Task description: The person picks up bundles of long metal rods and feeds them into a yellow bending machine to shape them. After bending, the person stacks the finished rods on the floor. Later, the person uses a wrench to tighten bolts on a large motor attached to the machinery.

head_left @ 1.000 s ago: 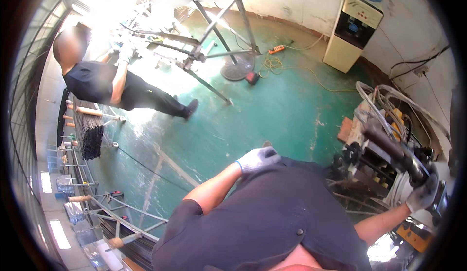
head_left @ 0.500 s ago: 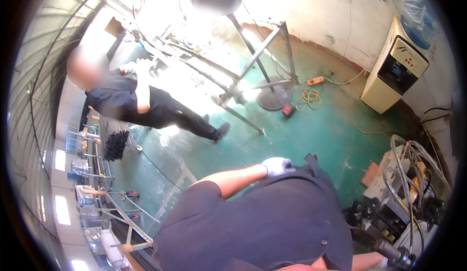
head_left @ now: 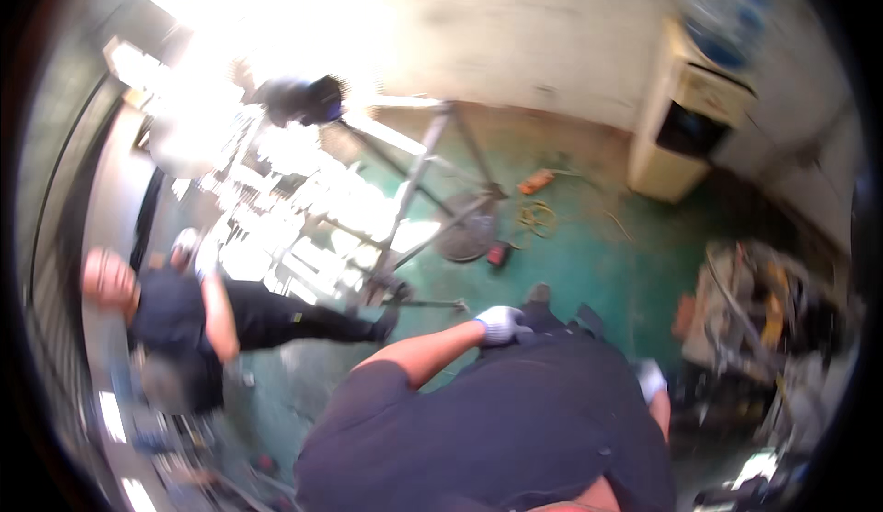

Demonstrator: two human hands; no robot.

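Note:
My left hand (head_left: 502,324), in a white glove, is at the front of my dark clothing (head_left: 487,411), close to the waist. Blur hides how its fingers lie. On my other side, my right hand (head_left: 651,380), also gloved in white, hangs beside my hip; its fingers are smeared and partly out of sight behind my body. Nothing shows clearly in either hand. My shoe (head_left: 539,293) shows on the green floor (head_left: 589,254) just beyond the left hand.
Ahead stands a metal frame (head_left: 416,176), with a round base plate (head_left: 466,236) near it. An orange power strip (head_left: 536,181) and yellow cable (head_left: 536,220) lie on the floor. A water dispenser (head_left: 676,135) and machinery (head_left: 763,310) are right; a co-worker (head_left: 175,314) stands left.
My view has swung, so the frame, dispenser and floor items sit further left. My right gloved hand has come into sight beside my hip. My left hand stays near my waist.

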